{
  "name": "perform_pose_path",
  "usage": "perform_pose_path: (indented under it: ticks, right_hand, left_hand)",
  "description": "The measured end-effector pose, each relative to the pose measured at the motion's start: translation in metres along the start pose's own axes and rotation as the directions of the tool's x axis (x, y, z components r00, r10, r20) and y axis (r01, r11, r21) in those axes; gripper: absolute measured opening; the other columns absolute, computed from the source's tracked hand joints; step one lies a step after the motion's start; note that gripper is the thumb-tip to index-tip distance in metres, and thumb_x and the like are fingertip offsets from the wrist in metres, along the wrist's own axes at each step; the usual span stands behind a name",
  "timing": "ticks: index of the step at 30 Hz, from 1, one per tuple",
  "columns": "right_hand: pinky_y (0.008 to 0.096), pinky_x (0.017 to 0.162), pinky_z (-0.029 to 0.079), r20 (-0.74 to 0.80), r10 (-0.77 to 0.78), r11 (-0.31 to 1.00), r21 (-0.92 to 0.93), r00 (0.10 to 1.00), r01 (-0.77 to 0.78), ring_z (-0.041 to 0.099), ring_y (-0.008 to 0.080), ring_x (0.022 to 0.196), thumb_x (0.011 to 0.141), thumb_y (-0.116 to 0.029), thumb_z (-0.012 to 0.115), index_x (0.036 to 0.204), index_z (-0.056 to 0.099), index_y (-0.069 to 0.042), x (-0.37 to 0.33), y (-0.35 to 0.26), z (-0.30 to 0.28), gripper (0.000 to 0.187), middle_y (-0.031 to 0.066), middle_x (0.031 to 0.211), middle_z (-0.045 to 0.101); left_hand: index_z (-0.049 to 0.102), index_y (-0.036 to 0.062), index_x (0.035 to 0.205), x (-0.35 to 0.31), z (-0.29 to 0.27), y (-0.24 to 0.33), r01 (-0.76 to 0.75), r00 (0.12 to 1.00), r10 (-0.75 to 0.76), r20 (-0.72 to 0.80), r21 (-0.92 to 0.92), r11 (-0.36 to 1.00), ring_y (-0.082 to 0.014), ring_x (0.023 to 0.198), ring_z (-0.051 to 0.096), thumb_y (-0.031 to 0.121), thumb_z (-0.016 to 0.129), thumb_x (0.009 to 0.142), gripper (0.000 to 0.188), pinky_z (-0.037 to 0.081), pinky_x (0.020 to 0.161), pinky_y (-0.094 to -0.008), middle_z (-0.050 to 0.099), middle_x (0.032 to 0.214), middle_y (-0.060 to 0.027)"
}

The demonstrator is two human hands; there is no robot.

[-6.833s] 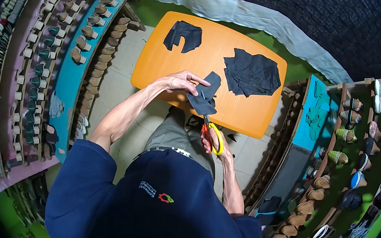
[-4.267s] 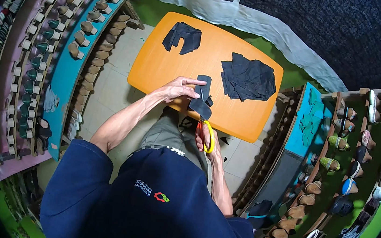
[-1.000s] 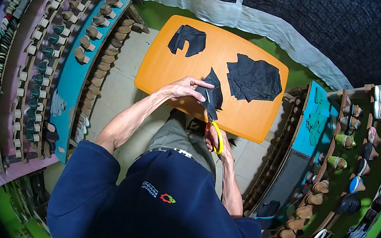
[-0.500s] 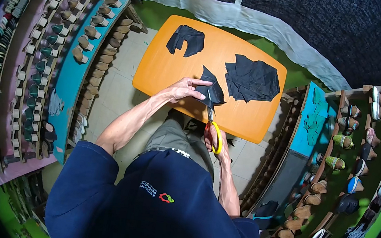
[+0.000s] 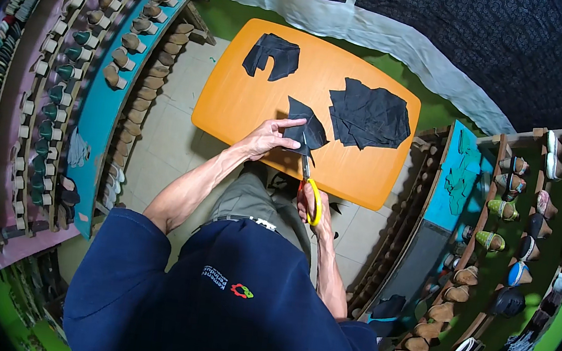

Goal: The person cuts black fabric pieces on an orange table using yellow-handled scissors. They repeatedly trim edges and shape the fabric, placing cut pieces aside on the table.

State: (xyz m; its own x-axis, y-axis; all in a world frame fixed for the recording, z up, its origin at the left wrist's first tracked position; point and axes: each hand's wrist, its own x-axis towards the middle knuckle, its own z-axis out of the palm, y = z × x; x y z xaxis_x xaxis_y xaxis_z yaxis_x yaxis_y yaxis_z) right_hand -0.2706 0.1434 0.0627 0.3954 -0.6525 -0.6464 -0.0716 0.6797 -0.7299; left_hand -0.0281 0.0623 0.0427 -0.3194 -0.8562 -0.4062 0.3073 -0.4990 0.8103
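Note:
Over the near edge of an orange table (image 5: 234, 101), my left hand (image 5: 270, 138) pinches a black sheet of material (image 5: 306, 124) between thumb and fingers. My right hand (image 5: 308, 205) grips a pair of scissors (image 5: 317, 204) with yellow and red handles. The blades point away from me and meet the near part of the sheet, just right of my left fingertips. Farther back on the table lies a black cut piece with a notch (image 5: 284, 56). To the right rests a loose stack of black pieces (image 5: 371, 116).
Racks of shoe lasts and heeled shoes (image 5: 52, 111) stand at left, beside a turquoise shelf (image 5: 92, 161). More racks with lasts and shoes (image 5: 467, 276) line the right side. Green scraps (image 5: 460, 172) lie on a blue board. A dark curtain (image 5: 449, 42) hangs beyond the table.
The view has shifted slightly. Both hands keep their grips, and the scissors still sit at the near part of the black sheet, with little visible change.

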Motion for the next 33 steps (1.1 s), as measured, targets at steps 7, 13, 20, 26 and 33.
perform_pose_path:
  ticks: [7,13,20,26,33]
  right_hand:
    - [0.0236,0.037,0.032,-0.038,0.022,0.995,0.098,0.999,-0.018,0.038,0.0056,0.040,0.097,-0.047,0.061,0.076,0.052,-0.013,0.001,0.013,0.003,0.041,-0.0042,0.052,0.042]
    - [0.0237,0.038,0.033,-0.029,0.068,0.993,0.101,0.997,-0.065,0.040,0.0060,0.041,0.097,-0.051,0.062,0.078,0.052,-0.013,-0.002,0.022,0.002,0.043,-0.0041,0.054,0.043]
    - [0.0238,0.040,0.035,0.003,0.191,0.979,0.068,0.982,-0.191,0.041,0.0075,0.044,0.097,-0.061,0.051,0.085,0.053,-0.007,0.004,0.031,-0.001,0.056,-0.0025,0.057,0.043]
    - [0.0242,0.039,0.034,-0.009,0.180,0.979,0.102,0.984,-0.178,0.040,0.0066,0.042,0.097,-0.059,0.055,0.082,0.052,-0.008,0.003,0.032,0.001,0.053,-0.0030,0.056,0.043]
    - [0.0227,0.038,0.031,-0.032,0.167,0.977,0.141,0.986,-0.161,0.038,0.0045,0.041,0.096,-0.054,0.061,0.075,0.047,-0.016,-0.004,0.034,0.005,0.046,-0.0056,0.054,0.041]
  left_hand:
    - [0.046,0.0046,0.147,-0.006,0.007,-0.004,0.022,0.999,-0.023,-0.024,-0.036,0.999,-0.0098,0.097,0.068,-0.003,0.075,0.082,0.072,0.053,0.090,-0.0217,0.071,0.114,-0.0086]
    - [0.051,0.0036,0.143,0.004,-0.009,-0.034,0.045,0.992,-0.052,-0.113,-0.064,0.997,-0.0096,0.094,0.068,-0.002,0.074,0.084,0.064,0.053,0.088,-0.0215,0.072,0.109,-0.0087]
    - [0.049,0.0041,0.145,-0.007,0.004,-0.021,0.082,0.995,-0.084,-0.048,-0.056,0.995,-0.0140,0.103,0.067,-0.005,0.072,0.082,0.068,0.051,0.098,-0.0260,0.071,0.116,-0.0089]
    - [0.046,0.0054,0.147,-0.006,0.004,-0.030,0.079,0.995,-0.085,-0.056,-0.096,0.992,-0.0163,0.105,0.068,-0.006,0.070,0.082,0.071,0.052,0.099,-0.0294,0.070,0.119,-0.0118]
    - [0.045,0.0037,0.148,-0.008,0.005,-0.039,0.077,0.993,-0.088,-0.084,-0.130,0.989,-0.0164,0.101,0.069,-0.006,0.071,0.082,0.072,0.054,0.096,-0.0294,0.070,0.116,-0.0127]
